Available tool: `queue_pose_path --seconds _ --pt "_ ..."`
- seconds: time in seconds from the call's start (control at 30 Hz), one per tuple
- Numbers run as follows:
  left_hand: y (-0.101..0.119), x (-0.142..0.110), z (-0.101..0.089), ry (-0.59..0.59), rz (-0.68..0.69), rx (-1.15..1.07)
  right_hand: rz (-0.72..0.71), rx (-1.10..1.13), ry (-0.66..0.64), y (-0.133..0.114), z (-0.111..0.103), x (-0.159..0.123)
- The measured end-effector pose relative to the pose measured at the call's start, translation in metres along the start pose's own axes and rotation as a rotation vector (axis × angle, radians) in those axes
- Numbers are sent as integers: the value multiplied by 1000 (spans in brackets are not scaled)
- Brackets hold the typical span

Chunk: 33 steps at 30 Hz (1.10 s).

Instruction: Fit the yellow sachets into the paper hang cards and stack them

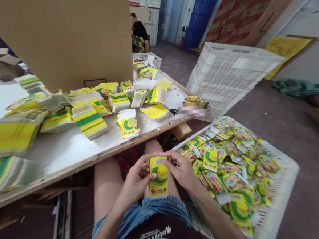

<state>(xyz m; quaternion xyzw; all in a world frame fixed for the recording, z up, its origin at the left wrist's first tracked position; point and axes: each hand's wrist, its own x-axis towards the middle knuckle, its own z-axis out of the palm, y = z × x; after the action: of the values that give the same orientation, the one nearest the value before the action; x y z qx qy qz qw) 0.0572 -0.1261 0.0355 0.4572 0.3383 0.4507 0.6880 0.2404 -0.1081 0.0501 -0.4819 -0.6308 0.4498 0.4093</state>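
Over my lap I hold a small yellow packet (158, 176) with a green ring and a barcode label at its top. My left hand (138, 179) grips its left edge, thumb across the front. My right hand (181, 169) pinches its upper right corner. Both hands are closed on it. To my right stands a white plastic crate (285, 178) holding several loose packets of the same kind (228, 169).
A white table (65, 146) ahead carries stacks of flat yellow-green packets (90, 120), scissors (172, 110) and a large cardboard box (68, 34). Another white crate (227, 71) leans tilted beyond the table corner. A seated person (139, 31) is far back. Concrete floor lies to the right.
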Motion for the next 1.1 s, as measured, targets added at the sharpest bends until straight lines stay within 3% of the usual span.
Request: queue_pose_path --seconds 0.2,0.3,0.37,0.47,0.53,0.63,0.77,0.83,0.97,1.1 --pt "-16 11 15 -13 -3 129 -8 -10 124 9 3 -10" --pt "-21 17 16 -16 26 286 90 39 152 18 -21 -12" --pt "-25 18 9 33 83 411 151 7 356 27 -57 -12" --pt "-27 19 -11 147 155 551 233 -35 898 44 -120 -13" --pt "-23 22 -25 232 200 670 274 -39 979 56 -145 -19" --pt "-5 35 -46 366 341 925 349 -44 897 75 -141 -34" --pt "21 69 -75 498 451 1187 370 -24 713 90 -97 -44" --pt "25 88 -93 477 463 1318 349 -12 639 88 -82 -41" --pt "16 110 -122 311 319 1489 293 -6 540 78 -70 -30" --pt "8 110 -130 307 318 1478 262 -10 468 75 -58 -27"
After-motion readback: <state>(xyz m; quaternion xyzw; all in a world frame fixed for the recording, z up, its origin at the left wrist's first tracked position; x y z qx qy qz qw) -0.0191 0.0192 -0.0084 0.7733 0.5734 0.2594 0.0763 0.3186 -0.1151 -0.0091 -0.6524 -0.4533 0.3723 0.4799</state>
